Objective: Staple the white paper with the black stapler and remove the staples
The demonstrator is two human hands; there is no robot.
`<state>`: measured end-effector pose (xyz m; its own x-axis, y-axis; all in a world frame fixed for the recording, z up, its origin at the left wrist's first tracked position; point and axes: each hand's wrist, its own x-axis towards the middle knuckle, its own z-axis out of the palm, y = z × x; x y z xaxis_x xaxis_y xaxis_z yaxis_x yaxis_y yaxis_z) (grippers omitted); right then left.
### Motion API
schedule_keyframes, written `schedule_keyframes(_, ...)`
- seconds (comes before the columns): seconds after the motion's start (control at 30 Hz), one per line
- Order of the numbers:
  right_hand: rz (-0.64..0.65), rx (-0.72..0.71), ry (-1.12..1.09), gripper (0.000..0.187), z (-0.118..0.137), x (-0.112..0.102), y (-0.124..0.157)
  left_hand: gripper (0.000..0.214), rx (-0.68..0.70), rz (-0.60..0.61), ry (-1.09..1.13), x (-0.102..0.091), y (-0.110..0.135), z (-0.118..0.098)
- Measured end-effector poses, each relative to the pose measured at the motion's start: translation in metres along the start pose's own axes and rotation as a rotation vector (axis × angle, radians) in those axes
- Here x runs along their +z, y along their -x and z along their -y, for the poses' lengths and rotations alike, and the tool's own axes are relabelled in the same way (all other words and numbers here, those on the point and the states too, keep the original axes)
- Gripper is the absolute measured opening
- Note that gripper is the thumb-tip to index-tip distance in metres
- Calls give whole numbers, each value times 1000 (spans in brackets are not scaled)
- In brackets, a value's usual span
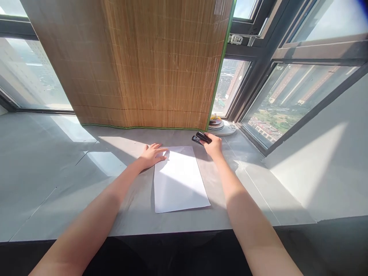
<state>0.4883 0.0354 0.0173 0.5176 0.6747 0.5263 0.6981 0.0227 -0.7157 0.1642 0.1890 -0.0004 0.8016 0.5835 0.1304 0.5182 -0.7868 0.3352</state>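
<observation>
White paper (pixel 180 182) lies flat on the grey windowsill, its long side pointing away from me. I cannot tell whether it is one sheet or a thin stack. My left hand (pixel 153 155) rests at its far left corner, fingers stretched out and touching the paper. Just beyond the far right corner, my right hand (pixel 214 145) is closed around a black stapler (pixel 202 138). The stapler's jaws point left and stand apart from each other, clear of the paper.
A bamboo blind (pixel 152 69) with green edging hangs behind the paper. Stacked round items (pixel 222 128) sit in the far right corner by the window frames. A white wall (pixel 324 172) bounds the right side. The windowsill (pixel 57 184) extends left, with sunlit patches.
</observation>
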Motion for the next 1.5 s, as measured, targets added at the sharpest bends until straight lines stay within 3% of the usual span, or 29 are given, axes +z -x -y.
schedule_keyframes(0.13, 48, 118, 169, 37, -31, -14, -8, 40, 5, -30, 46, 2, -1, 5)
schedule_keyframes(0.27, 187, 97, 138, 40, -38, -11, -8, 37, 13, -31, 78, 1, -2, 6)
schedule_keyframes(0.4, 283, 39, 60, 40, -33, -7, -6, 36, 29, -38, 94, 1, 0, 5)
schedule_keyframes(0.7, 314, -10, 33, 40, -21, -6, -2, 34, 30, -100, 124, 0, 0, 1)
schedule_keyframes(0.93, 389, -118, 27, 33, -2, -2, 4, 37, 31, -83, 107, 2, 0, 1)
schedule_keyframes(1.1, 275, -62, -16, 43, 4, 9, 2, 38, 46, -61, 104, 1, 1, 1)
schedule_keyframes(1.27, 151, 91, 220, 66, 10, 28, 2, 39, 43, -35, 75, -2, 1, -1)
schedule_keyframes(1.4, 257, 198, 504, 68, 29, 30, 5, 41, 41, -9, 37, -2, 1, 0)
schedule_keyframes(1.5, 313, 203, 599, 65, 40, 28, 5, 42, 41, -4, 24, -1, 1, 1)
